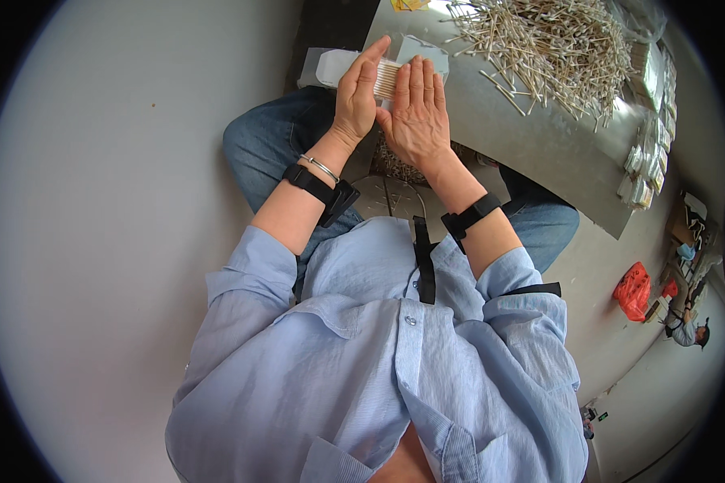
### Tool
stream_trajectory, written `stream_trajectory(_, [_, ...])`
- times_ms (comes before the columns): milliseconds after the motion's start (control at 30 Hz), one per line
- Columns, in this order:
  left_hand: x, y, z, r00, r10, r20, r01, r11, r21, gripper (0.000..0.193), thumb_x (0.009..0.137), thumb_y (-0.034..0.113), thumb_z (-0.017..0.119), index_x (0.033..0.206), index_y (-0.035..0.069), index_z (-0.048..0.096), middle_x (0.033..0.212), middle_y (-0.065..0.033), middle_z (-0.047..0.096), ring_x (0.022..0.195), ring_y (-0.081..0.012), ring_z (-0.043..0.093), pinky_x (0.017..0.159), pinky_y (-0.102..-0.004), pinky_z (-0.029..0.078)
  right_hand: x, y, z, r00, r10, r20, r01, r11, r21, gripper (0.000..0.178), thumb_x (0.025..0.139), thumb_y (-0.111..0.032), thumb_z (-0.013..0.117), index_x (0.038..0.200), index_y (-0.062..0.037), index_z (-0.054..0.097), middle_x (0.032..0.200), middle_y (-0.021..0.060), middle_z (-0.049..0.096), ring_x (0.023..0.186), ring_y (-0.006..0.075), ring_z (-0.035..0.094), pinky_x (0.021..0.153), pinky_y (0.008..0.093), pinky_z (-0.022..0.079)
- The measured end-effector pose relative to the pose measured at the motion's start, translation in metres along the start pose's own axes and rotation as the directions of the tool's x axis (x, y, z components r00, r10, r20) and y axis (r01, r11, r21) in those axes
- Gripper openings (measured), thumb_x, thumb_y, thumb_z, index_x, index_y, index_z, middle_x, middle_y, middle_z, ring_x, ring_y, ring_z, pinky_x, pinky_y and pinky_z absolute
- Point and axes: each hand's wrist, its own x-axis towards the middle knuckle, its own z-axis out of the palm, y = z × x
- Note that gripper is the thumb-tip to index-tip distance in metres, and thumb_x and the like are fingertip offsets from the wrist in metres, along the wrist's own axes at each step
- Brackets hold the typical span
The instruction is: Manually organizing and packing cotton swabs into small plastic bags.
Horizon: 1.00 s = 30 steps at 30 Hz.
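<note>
A row of cotton swabs (pixel 387 79) lies between my two hands at the table's near edge, the sticks side by side. My left hand (pixel 358 97) stands on edge along their left side, its fingers stretched out. Over their right side my right hand (pixel 417 121) lies flat, fingers straight and close together, covering part of the swabs. A white open flap of a small box (pixel 335 66) shows left of my left hand. Behind my right fingertips is a pale, clear-looking box part (pixel 425 55). How the swabs sit in the box is partly hidden by my hands.
A big loose heap of cotton swabs (pixel 548 48) covers the back of the metal table (pixel 532 137). Packed clear bags (pixel 646 161) line its right edge. Below the table is a container of swabs (pixel 396 167). A red plastic bag (pixel 633 291) and another person (pixel 686 330) are at far right.
</note>
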Motion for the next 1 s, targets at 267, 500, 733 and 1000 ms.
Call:
stream_trajectory(267, [0.001,-0.001,0.001,0.993,0.011,-0.118,-0.007,0.999,0.038,0.047,0.102,0.032,0.033,0.128,-0.003,0.052,0.130,-0.0158,0.055,0.124,-0.0250,0.049,0.105,-0.0318,0.036,0.003,-0.006,0.000,1.000,0.007,0.026,-0.007,1.000,-0.001,0.082,0.092,-0.051,0.042,0.142,0.0098,0.021,0.150,0.0274,0.018,0.143,0.0385,0.010,0.117,0.0452,0.007])
stream_trajectory(500, [0.017,0.028,-0.050,0.992,0.099,0.075,-0.120,0.924,0.364,0.045,0.094,0.027,0.054,0.133,0.005,0.050,0.138,-0.0144,0.049,0.133,-0.0318,0.040,0.110,-0.0386,0.030,0.004,-0.003,-0.003,1.000,0.007,0.024,-0.007,1.000,0.019,0.081,0.092,-0.050,0.043,0.142,0.0088,0.021,0.151,0.0268,0.017,0.143,0.0385,0.010,0.117,0.0451,0.007])
stream_trajectory(733, [0.037,0.041,-0.092,0.850,-0.228,0.476,-0.431,0.219,0.875,0.090,0.063,0.025,0.082,0.141,0.014,0.039,0.147,-0.0042,0.038,0.142,-0.0252,0.021,0.118,-0.0481,0.011,0.006,-0.008,-0.002,1.000,-0.019,0.021,0.019,1.000,-0.008,0.080,0.093,-0.049,0.042,0.143,0.0092,0.020,0.151,0.0271,0.016,0.143,0.0390,0.009,0.117,0.0450,0.007])
stream_trajectory(1000, [0.057,0.041,-0.077,0.776,-0.297,0.557,-0.446,0.367,0.816,0.065,0.062,0.010,0.076,0.123,0.011,0.052,0.121,-0.0046,0.058,0.124,-0.0240,0.047,0.117,-0.0500,0.016,0.011,-0.014,-0.001,0.999,0.009,0.035,-0.009,1.000,0.015,0.081,0.092,-0.050,0.043,0.142,0.0095,0.021,0.150,0.0273,0.016,0.143,0.0390,0.009,0.117,0.0451,0.007])
